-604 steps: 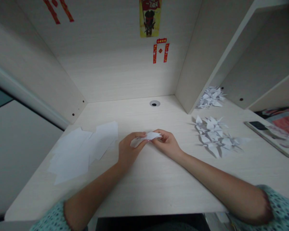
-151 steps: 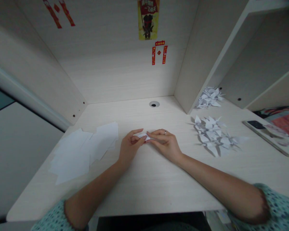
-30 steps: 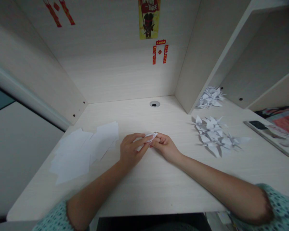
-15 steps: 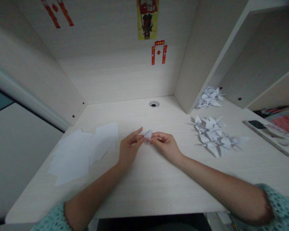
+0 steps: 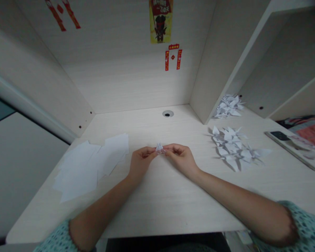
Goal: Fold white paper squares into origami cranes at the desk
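Observation:
A small white folded paper piece is held between both hands over the middle of the light wooden desk. My left hand pinches its left side with curled fingers. My right hand pinches its right side, fingertips closed on the paper. Most of the piece is hidden by the fingers; only a small pointed part sticks up.
Loose white paper sheets lie at the left. Several folded paper cranes sit at the right, with another pile in the shelf nook. A phone lies far right. A cable hole is at the back.
My left fingers, stretched out half a second ago, have curled into a pinch on the paper. The paper now looks smaller and stands up between both hands' fingertips.

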`<state>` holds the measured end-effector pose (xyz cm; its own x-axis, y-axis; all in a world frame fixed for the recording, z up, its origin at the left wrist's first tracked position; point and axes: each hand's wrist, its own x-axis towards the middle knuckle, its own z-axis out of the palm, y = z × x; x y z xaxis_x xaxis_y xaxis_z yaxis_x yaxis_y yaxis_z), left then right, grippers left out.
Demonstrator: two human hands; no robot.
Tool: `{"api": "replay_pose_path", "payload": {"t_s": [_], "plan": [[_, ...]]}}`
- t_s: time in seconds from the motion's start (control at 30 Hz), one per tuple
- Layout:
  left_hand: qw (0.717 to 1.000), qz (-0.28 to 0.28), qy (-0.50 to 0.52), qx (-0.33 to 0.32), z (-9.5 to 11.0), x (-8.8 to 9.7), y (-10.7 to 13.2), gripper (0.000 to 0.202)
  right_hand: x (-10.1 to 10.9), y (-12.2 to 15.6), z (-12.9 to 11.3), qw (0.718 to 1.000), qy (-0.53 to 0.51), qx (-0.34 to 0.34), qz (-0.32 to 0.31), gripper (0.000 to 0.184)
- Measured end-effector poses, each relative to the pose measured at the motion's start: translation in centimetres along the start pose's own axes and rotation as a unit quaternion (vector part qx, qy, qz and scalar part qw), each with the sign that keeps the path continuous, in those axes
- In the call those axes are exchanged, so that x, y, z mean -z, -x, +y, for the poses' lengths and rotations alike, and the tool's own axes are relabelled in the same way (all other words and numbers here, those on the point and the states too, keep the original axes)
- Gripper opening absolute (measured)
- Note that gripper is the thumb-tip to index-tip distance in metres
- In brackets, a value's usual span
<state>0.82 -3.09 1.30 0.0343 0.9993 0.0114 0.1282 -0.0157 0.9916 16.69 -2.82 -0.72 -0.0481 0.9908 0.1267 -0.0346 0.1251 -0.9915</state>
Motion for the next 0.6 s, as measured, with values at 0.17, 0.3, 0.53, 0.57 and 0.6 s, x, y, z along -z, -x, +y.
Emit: {"api": "replay_pose_path", "payload": {"t_s": [0.17, 0.3, 0.53, 0.57, 0.6], "plan": [[0.999, -0.031, 0.027, 0.004, -0.20, 0.09, -0.20, 0.021, -0.03, 0.01, -0.04, 1.000, 0.002, -0.006, -0.002, 0.021], [0.998, -0.057, 0.026, 0.009, -0.43, 0.08, -0.32, 0.040, -0.04, -0.15, 0.03, 1.000, -0.022, -0.010, 0.011, 0.019], [0.995, -0.084, -0.051, 0.009, -0.47, -0.06, -0.05, 0.030, 0.03, -0.27, 0.07, 1.000, -0.001, 0.009, 0.002, 0.020], [0.995, -0.070, -0.069, 0.007, -0.55, 0.00, -0.10, 0.031, 0.06, -0.27, 0.11, 1.000, 0.010, 0.017, 0.001, 0.020], [0.995, -0.060, -0.081, 0.004, -0.65, 0.07, -0.17, 0.033, 0.09, -0.27, 0.13, 0.999, 0.020, 0.027, 0.001, 0.019]]}}
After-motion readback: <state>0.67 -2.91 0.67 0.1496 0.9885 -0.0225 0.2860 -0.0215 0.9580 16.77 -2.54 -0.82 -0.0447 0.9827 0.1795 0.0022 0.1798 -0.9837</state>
